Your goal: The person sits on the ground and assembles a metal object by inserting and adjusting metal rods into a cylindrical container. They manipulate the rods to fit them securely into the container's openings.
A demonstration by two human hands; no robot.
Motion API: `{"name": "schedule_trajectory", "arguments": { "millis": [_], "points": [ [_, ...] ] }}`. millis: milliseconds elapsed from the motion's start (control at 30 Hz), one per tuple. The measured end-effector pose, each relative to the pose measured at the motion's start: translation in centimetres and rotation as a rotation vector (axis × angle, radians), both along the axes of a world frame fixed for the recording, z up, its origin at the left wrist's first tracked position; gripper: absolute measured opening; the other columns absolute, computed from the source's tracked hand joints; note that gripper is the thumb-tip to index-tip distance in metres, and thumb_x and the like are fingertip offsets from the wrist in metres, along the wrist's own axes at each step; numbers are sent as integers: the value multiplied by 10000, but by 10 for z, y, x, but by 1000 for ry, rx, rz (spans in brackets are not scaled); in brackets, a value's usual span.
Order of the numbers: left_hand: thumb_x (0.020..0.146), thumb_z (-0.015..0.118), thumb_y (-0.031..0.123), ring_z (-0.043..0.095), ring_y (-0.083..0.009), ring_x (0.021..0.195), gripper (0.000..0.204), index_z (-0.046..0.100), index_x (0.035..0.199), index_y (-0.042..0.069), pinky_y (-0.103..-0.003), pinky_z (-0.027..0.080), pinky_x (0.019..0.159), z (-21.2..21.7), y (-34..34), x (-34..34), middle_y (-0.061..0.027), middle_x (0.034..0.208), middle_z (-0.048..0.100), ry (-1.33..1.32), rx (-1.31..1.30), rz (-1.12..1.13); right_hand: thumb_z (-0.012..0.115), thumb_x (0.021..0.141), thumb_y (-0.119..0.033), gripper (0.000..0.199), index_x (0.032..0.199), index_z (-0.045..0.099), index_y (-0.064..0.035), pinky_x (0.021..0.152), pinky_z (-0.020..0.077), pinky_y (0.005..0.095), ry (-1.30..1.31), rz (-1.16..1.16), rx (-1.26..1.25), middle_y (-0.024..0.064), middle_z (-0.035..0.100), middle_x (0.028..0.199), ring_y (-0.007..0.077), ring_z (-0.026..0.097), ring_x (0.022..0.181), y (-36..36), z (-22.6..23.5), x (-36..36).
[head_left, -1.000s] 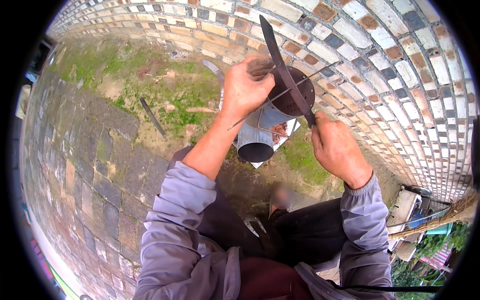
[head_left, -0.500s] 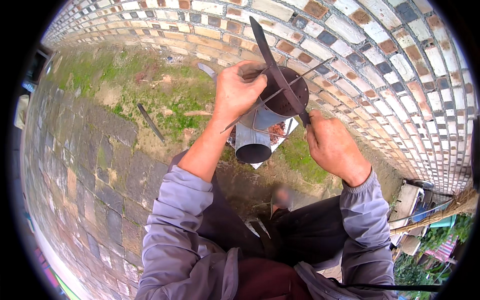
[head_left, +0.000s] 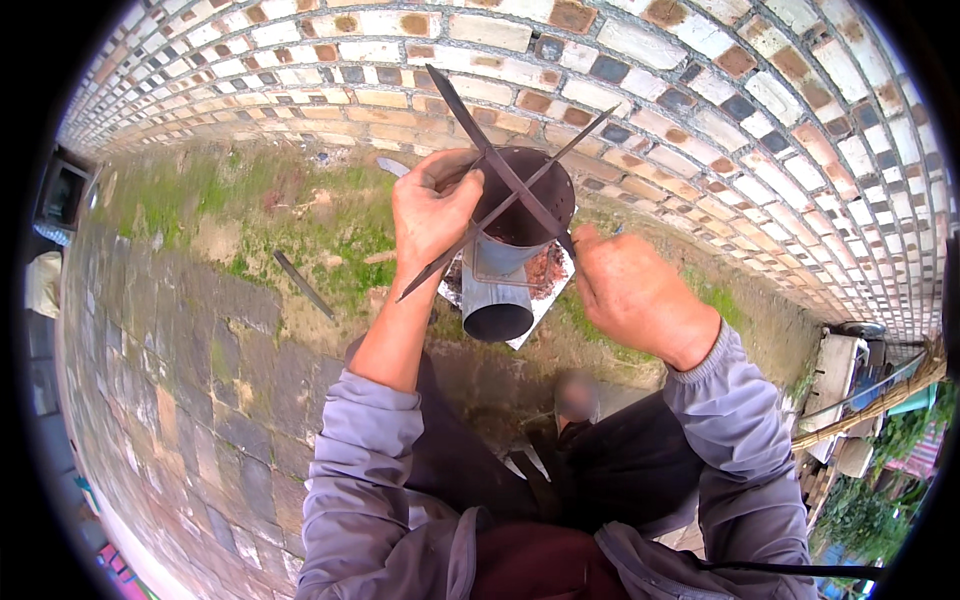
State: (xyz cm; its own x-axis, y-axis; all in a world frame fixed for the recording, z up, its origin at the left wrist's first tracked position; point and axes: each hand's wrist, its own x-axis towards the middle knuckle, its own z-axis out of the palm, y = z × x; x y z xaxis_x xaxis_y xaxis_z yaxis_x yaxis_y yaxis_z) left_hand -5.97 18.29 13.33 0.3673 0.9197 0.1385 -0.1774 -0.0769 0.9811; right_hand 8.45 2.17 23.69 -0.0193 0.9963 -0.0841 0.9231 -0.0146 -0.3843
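A stove made of sheet-metal pipe (head_left: 497, 290) stands on the ground ahead of me, its lower tube opening toward me. Its upright cylinder (head_left: 508, 256) has a wide, rust-brown mouth with small holes in the wall. Two dark metal strips joined as a cross (head_left: 523, 195) lie over that mouth, their ends sticking out past the rim. My left hand (head_left: 434, 212) is closed at the left rim, thumb and fingers pinched beside one strip; the exact contact is partly hidden. My right hand (head_left: 645, 295) is closed round the near right end of the longer-looking strip.
Under the stove is a white slab (head_left: 530, 325) with reddish crumbs. A brick wall (head_left: 640, 130) rises behind it. A flat dark bar (head_left: 303, 285) lies on mossy ground to the left, beside worn paving (head_left: 200, 380). Household clutter (head_left: 850, 390) stands at the far right.
The crossed strips and the cylinder's mouth have shifted left in view, and both hands have moved left with them. The whole view has also shifted slightly. Both hands remain closed.
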Motion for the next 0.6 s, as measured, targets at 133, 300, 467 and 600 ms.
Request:
{"name": "schedule_trajectory", "arguments": {
  "millis": [133,300,467,600],
  "points": [
    [824,657,-6,686,-139,888,256,674,1065,-90,-272,545,825,-2,1,-3,-135,983,731,-27,-13,-12,540,850,-24,183,979,530,105,605,462,542,41,63,53,281,566,650,479,594,676,1,-1,4],
    [823,661,-11,688,-141,870,252,671,1058,-103,-269,549,802,-1,3,-5,-145,968,730,-18,-20,2,535,851,-20,199,999,536,113,605,464,539,77,25,3,281,564,648,477,594,670,4,3,0],
    [846,667,-21,691,-154,882,244,664,1077,-101,-269,550,826,1,0,-2,-144,981,723,-23,-16,8,567,822,-41,255,983,518,151,634,506,519,-33,89,6,283,597,664,458,635,707,4,3,4],
    [832,675,-17,696,-161,904,255,664,1073,-101,-274,553,832,2,0,0,-153,988,722,-33,-52,4,555,824,-29,222,969,511,133,629,492,537,-125,13,-80,283,591,660,466,628,702,5,7,-3]
  ]
}}
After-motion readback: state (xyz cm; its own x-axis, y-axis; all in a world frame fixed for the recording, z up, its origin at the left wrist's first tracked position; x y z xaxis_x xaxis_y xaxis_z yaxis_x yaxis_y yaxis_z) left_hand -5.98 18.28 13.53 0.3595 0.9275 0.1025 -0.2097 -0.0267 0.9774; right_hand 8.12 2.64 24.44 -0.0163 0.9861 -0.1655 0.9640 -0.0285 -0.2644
